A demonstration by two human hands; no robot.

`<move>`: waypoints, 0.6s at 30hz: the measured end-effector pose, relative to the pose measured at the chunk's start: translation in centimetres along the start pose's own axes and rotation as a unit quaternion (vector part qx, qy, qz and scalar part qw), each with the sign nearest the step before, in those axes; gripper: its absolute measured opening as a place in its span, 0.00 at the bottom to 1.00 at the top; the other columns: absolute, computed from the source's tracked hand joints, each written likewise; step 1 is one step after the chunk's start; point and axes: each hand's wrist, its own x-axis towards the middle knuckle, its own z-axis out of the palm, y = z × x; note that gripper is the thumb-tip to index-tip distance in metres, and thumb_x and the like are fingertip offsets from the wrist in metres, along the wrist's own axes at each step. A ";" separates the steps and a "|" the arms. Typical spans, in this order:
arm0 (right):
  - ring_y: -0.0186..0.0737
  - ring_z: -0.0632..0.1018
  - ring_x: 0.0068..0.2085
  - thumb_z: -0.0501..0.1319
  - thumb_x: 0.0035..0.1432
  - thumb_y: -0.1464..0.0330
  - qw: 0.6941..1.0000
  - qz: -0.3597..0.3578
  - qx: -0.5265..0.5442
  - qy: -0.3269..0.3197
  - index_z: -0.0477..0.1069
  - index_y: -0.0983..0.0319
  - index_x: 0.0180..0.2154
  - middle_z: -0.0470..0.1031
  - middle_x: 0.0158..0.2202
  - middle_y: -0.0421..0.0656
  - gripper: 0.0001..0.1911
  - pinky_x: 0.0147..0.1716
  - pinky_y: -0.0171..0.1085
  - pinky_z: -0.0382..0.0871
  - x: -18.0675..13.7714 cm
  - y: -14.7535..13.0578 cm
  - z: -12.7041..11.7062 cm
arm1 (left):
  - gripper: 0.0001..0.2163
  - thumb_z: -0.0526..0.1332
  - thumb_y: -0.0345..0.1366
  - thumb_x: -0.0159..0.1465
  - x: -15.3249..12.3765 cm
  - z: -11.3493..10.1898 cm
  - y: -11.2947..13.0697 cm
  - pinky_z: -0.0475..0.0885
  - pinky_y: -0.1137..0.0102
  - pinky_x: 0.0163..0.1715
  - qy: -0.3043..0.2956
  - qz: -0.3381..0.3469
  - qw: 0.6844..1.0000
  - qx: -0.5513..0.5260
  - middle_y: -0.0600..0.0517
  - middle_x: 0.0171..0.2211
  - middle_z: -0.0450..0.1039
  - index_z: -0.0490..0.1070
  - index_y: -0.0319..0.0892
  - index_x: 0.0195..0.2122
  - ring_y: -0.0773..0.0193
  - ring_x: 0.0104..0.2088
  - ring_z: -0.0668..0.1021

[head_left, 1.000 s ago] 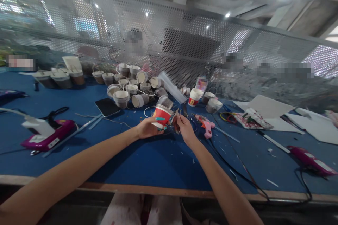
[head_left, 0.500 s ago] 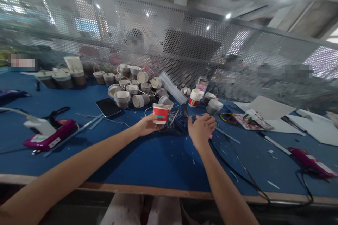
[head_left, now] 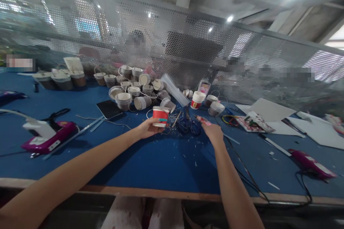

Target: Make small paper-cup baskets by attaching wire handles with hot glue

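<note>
My left hand is wrapped round a red paper cup with a pale rim, held upright above the blue table. A teal patch shows at the thumb against the cup. In my right hand is a pink hot glue gun, its narrow tip pointing left towards the cup; the hand hides most of its body. Between the hands lie dark blue scissors handles among thin scraps. A red and white stack of paper cups stands behind the glue gun.
Several grey-wrapped cups with handles crowd the back left, near a black phone. Purple power strips lie left and right, with cords across the table. White sheets lie at right; a perforated metal screen stands behind.
My right hand, loosely curled before, has turned and now grips the pink glue gun with its tip showing. The left hand keeps the red cup in nearly the same place.
</note>
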 end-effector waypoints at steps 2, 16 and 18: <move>0.53 0.75 0.35 0.58 0.44 0.56 1.000 -0.021 0.020 0.008 0.71 0.63 0.29 0.74 0.29 0.53 0.16 0.33 0.43 0.64 -0.4 -0.7 -0.4 | 0.18 0.63 0.28 0.50 0.0 0.1 0.0 0.71 0.68 0.36 0.004 0.002 1.000 0.003 0.46 0.36 0.76 0.67 0.36 0.43 0.57 0.39 0.79; 0.41 0.70 0.29 0.58 0.48 0.58 0.915 -0.339 0.167 0.138 0.58 0.59 0.31 0.66 0.27 0.41 0.13 0.32 0.39 0.65 -7.3 -4.9 2.3 | 0.20 0.65 0.27 0.51 0.7 -0.1 -0.5 0.67 0.61 0.44 -0.010 0.024 1.000 -0.002 0.47 0.40 0.76 0.69 0.41 0.46 0.58 0.40 0.78; 0.42 0.70 0.30 0.57 0.49 0.59 0.911 -0.353 0.159 0.141 0.58 0.59 0.32 0.66 0.28 0.41 0.13 0.32 0.40 0.65 -7.3 -4.8 2.5 | 0.19 0.66 0.27 0.51 0.7 -0.1 -0.5 0.67 0.60 0.45 -0.005 0.024 1.000 0.001 0.47 0.38 0.77 0.69 0.40 0.45 0.58 0.39 0.78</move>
